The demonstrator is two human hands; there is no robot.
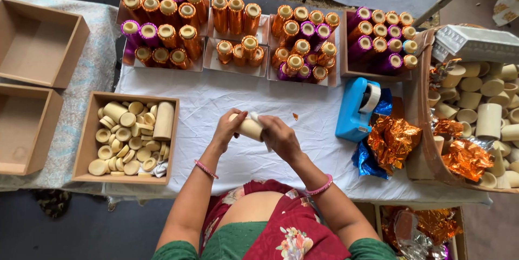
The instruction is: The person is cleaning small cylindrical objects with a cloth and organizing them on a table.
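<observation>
Left of the grip, a shallow cardboard box [92, 135] on the bench [216, 103] holds plain cream tubes and flat discs. The left hand [226, 130] closes around the left end of a bare cardboard tube [250, 128], held level just above the white cloth. The right hand [278, 136] wraps the tube's other end, fingertips pinching what looks like a small pale strip against it; I cannot tell what the strip is. The tube looks light, stiff and dry, easy to dent if squeezed mid-wall, so the ends seem the safest hold. Beyond the grip stand trays of foil-wrapped tubes [238, 33]. To the right sit a blue tape dispenser [357, 108] and crumpled orange foil [394, 138], slippery and easily torn.
</observation>
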